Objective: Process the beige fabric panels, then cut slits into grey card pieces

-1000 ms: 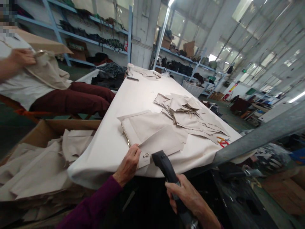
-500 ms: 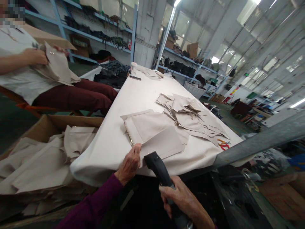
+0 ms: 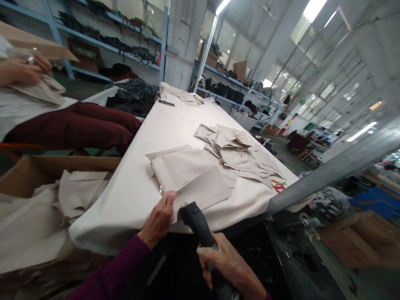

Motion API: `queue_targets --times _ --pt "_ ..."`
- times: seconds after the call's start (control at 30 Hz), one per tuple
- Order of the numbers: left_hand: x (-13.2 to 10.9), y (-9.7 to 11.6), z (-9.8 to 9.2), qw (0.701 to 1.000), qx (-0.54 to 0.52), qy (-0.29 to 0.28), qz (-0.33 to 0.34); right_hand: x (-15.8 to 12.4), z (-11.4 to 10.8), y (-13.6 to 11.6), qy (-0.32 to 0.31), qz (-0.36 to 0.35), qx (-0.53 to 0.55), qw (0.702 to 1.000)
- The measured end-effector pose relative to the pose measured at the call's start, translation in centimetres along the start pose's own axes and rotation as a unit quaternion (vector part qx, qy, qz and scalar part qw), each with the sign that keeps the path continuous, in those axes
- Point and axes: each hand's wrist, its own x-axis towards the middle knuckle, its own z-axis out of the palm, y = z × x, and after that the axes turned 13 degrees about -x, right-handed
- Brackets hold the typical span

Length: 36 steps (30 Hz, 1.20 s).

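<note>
My left hand (image 3: 158,218) presses its closed fingers on the near corner of a beige fabric piece (image 3: 200,187) that lies on the white-covered table (image 3: 131,196). My right hand (image 3: 226,266) is wrapped round the handle of a black hand tool (image 3: 196,223), whose head sits at the fabric's near edge, over a small metal fitting. The beige piece tops a small stack with a brass-coloured strip along its left side (image 3: 158,183).
A heap of beige cut pieces (image 3: 237,150) lies further along the table, with orange-handled pliers (image 3: 278,185) at the right edge. A cardboard box of beige pieces (image 3: 46,200) stands at the left. A seated person (image 3: 46,112) handles fabric there. A grey metal beam (image 3: 337,166) crosses at right.
The black tool's head has moved left and up to the fabric's corner, covering the metal fitting. My left hand stays on the corner. The seated person's hands have shifted with their piece.
</note>
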Motion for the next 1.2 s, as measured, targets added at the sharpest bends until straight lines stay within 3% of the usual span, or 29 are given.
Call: queue_targets --times 0.1,0.23,0.4,0.5,0.57,0.67,0.77,0.93,1.1,1.2 --pt "-0.1 -0.5 0.3 1.0 0.0 -0.001 0.004 -0.3 -0.8 0.0 0.02 -0.008 0.018 1.0" --pt "-0.3 -0.6 0.5 1.0 0.006 -0.004 0.016 -1.4 -3.5 0.5 0.103 -0.001 0.055 0.993" --pt "1.5 1.0 -1.0 0.999 0.044 0.017 0.026 -1.6 -6.6 2.3 0.189 0.001 0.134 0.973" --pt "5.0 2.2 -2.3 0.997 0.072 -0.004 0.006 -1.0 -7.5 2.1 0.182 -0.011 0.144 0.973" --pt "7.6 2.6 -2.5 0.995 0.084 -0.053 -0.01 -0.1 -7.8 1.5 0.17 -0.029 0.145 0.974" --pt "9.8 2.3 -1.4 0.982 0.121 -0.141 -0.025 2.0 -8.1 0.3 0.151 -0.052 0.137 0.978" --pt "9.5 1.6 0.3 0.973 0.154 -0.168 -0.039 4.8 -8.6 -0.1 0.132 -0.064 0.131 0.981" --pt "7.4 1.0 1.6 0.979 0.145 -0.141 -0.018 8.6 -9.6 -0.3 0.12 -0.065 0.137 0.981" --pt "8.9 -0.5 0.3 0.977 0.126 -0.169 -0.026 7.0 -10.8 -0.6 0.143 -0.072 0.163 0.973" --pt "12.3 -1.9 -2.0 0.981 0.154 -0.114 -0.016 3.8 -11.6 -0.4 0.18 -0.081 0.177 0.964"
